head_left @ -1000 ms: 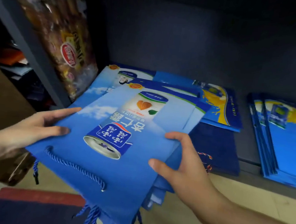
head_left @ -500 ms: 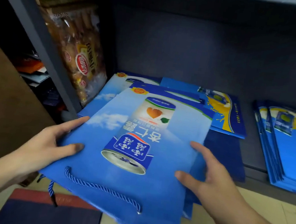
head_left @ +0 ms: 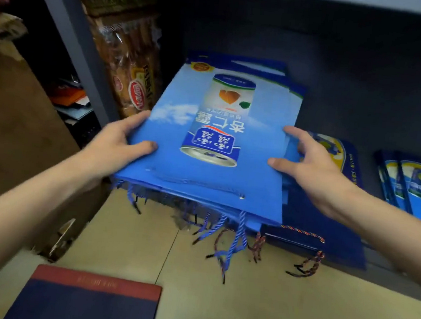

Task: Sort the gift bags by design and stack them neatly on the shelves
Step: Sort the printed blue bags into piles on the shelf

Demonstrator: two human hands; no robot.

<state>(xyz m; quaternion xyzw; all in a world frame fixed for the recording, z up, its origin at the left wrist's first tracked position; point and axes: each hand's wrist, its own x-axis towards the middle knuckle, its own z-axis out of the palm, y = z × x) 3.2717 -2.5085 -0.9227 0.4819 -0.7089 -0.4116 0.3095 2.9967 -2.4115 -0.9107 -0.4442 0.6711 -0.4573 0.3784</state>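
Since a second ago I see the stack of blue can-print gift bags [head_left: 213, 144] pushed deeper onto the shelf [head_left: 359, 117], covering the yellow-splash bags [head_left: 334, 154]. Left hand [head_left: 112, 146] and right hand [head_left: 315, 167] each grip a side edge, thumb on top, cord handles [head_left: 232, 242] dangling over the front.

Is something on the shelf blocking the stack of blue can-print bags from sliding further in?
Nothing visible blocks it. Behind the stack of blue can-print bags the shelf looks bare to the back wall. The snack packet stands left, yellow-splash bags lie right.
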